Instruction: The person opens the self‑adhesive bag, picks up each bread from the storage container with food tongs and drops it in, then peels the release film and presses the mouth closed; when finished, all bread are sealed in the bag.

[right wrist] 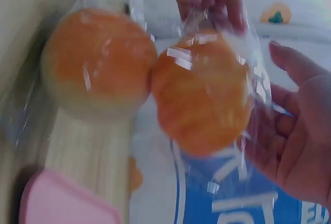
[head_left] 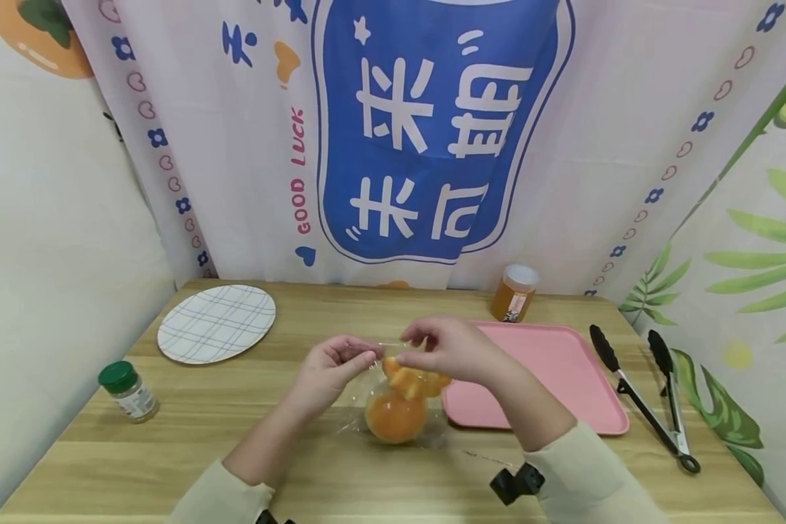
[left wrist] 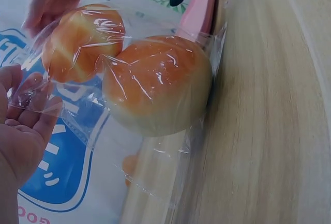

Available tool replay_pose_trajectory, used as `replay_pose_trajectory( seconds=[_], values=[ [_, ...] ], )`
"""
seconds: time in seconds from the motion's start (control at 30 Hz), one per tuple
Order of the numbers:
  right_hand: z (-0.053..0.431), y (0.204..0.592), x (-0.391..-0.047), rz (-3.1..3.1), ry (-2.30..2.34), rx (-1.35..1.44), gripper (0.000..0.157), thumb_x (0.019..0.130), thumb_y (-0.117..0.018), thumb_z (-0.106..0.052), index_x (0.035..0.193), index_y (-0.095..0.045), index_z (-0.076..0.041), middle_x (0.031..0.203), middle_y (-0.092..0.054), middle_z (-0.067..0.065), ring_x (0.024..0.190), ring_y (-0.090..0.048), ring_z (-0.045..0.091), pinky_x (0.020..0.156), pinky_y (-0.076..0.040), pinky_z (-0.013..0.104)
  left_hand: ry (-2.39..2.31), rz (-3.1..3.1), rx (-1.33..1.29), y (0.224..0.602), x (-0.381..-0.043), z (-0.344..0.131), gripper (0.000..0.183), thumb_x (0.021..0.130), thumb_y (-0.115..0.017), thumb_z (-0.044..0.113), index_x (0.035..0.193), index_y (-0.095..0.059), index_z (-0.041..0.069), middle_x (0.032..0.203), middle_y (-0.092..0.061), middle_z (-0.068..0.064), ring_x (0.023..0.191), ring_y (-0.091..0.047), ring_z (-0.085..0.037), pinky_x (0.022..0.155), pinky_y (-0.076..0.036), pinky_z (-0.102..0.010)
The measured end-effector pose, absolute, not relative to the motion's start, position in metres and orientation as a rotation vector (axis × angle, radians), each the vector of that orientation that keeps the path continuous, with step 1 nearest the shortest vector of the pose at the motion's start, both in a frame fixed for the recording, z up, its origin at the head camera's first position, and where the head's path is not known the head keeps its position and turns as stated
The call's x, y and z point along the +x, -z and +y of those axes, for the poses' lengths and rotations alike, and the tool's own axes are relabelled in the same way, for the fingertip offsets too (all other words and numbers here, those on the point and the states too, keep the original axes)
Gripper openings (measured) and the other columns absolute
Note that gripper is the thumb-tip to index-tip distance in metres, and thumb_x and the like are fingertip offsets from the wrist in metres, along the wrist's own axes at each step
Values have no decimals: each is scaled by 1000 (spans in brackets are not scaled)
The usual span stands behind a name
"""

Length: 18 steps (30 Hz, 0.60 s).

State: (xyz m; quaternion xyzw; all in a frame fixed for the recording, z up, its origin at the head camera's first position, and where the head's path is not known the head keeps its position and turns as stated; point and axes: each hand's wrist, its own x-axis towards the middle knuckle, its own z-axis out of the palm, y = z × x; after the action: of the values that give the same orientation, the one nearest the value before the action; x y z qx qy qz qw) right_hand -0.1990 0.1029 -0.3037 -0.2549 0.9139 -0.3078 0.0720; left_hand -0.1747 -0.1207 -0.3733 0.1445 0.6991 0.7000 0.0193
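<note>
A clear plastic bag (head_left: 435,429) stands at the middle of the table with two golden bread rolls inside. At its bottom is a round smooth bun (head_left: 396,418); a lumpy, ridged bread roll (right wrist: 201,100) lies above it, near the mouth. My left hand (head_left: 337,371) holds the bag's upper edge between thumb and curled fingers. On the other side, my right hand (head_left: 455,349) is at the mouth, its thumb spread away from the fingers. In the right wrist view, the right fingers (right wrist: 269,146) touch the film beside the ridged roll.
Right of the bag lies a pink tray (head_left: 550,371), with black-tipped tongs (head_left: 655,415) beyond it. A honey-coloured jar (head_left: 514,292) stands behind the tray. At left are a checked oval plate (head_left: 217,324) and a green-capped shaker (head_left: 129,391). A printed curtain (head_left: 255,182) hangs behind the table.
</note>
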Motion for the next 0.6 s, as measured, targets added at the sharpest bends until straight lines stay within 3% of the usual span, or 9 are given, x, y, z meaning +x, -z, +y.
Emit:
replay_pose_trajectory(
  seconds=[0.13,0.37,0.47,0.6],
  values=[
    [83,303,-199,2788,772,-835,26,83,-76,-43,93,-70,-20,83,-66,-8,75,-57,10,67,-51,27,-2173,2180,497,376,-175,-118,24,94,-64,8,108,-62,-11,98,-76,5,89,-67,-4,82,-56,-20],
    [98,306,-201,2741,855,-705,25,80,-80,-38,80,-64,-18,74,-61,-4,69,-53,12,59,-46,26,-2223,2131,496,377,-174,-118,23,94,-61,4,106,-56,-16,110,-70,-25,93,-69,-5,86,-57,-23],
    [114,307,-204,2686,911,-672,24,80,-81,-34,81,-65,-16,76,-62,-3,71,-53,13,61,-47,27,-2246,2112,478,378,-174,-120,23,95,-60,4,106,-56,-16,108,-73,-19,92,-68,-4,86,-57,-23],
    [134,311,-208,2628,992,-710,23,80,-81,-26,78,-63,-12,77,-59,-1,72,-53,13,63,-49,27,-2263,2111,478,379,-174,-125,24,95,-60,4,106,-56,-16,99,-76,3,89,-68,-4,85,-58,-24]
  ],
)
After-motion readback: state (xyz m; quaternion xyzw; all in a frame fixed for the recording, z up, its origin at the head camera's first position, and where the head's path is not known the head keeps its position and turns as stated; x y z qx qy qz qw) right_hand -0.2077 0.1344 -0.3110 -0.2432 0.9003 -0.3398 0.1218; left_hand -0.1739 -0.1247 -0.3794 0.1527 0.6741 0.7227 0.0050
